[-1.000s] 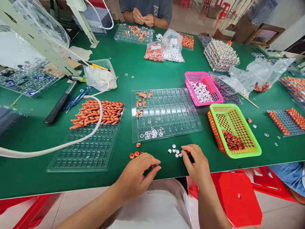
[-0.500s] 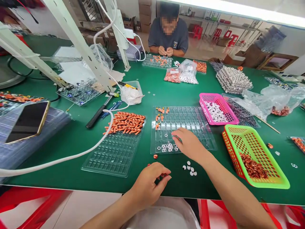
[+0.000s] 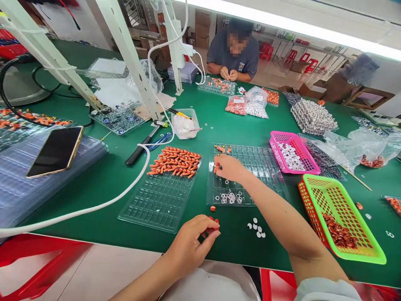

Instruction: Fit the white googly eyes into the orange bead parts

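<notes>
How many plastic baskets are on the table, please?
3: a pink basket right of the tray beneath the right hand, a lime-green basket nearer the camera, and a red basket nested beneath it. Others may be hidden.

Glowing white, nearly burning out, along the long overhead lamp (image 3: 294, 29) at the far right. Spreading brightly and fairly evenly over the green tabletop (image 3: 200, 138), casting only soft, faint shadows. Glinting in pale streaks off the clear tray (image 3: 263, 164) and, at right, the plastic bag (image 3: 341, 146). Shining bluish-grey across the stacked trays (image 3: 62, 179) at left. Losing fine detail around the far red stools (image 3: 291, 56) and the far-right bundle (image 3: 360, 69). Breaking into coarse pixel blocks over the far person's (image 3: 233, 62) head. Stretching, wide-angle fashion, toward the left and right edges.
</notes>
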A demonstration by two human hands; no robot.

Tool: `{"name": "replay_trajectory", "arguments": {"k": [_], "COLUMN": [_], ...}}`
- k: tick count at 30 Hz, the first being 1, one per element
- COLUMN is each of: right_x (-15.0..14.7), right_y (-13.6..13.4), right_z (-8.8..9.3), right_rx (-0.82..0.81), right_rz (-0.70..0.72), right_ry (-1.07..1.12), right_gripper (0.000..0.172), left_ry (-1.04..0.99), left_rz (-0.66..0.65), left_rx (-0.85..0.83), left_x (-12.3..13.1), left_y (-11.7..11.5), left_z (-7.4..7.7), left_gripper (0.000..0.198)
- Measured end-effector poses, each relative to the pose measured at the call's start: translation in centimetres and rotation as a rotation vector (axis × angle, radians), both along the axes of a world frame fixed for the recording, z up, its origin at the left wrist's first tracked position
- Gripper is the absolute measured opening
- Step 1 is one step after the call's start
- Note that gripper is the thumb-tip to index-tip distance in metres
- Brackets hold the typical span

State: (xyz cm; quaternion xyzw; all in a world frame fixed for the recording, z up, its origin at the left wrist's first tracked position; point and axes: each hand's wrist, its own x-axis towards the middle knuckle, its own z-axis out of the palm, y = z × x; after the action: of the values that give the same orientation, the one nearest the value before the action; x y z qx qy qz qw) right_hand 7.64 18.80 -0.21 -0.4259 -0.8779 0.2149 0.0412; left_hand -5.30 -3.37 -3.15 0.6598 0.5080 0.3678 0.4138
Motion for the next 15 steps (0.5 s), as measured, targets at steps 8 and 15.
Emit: {"name": "replay_trajectory", "arguments": {"k": [8, 15], "right_x": [5.0, 8.8], "right_y": [-8.2, -18.9], "right_z": [2.9, 0.0], "right_rx": [-0.291, -0.373], "right_rz": [-0.252, -0.631], "right_ry": [0.54, 0.986], "right_gripper": [0.01, 0.016], "left_ry": [-0.245, -0.586], "left_rz": [0.088, 0.067], "left_rx": [-0.217, -0.439], "left_x": [0.8, 4.3], "left_y": [1.1, 1.6], "left_z": [0.9, 1.8], "left_gripper": [0.021, 0.028]}}
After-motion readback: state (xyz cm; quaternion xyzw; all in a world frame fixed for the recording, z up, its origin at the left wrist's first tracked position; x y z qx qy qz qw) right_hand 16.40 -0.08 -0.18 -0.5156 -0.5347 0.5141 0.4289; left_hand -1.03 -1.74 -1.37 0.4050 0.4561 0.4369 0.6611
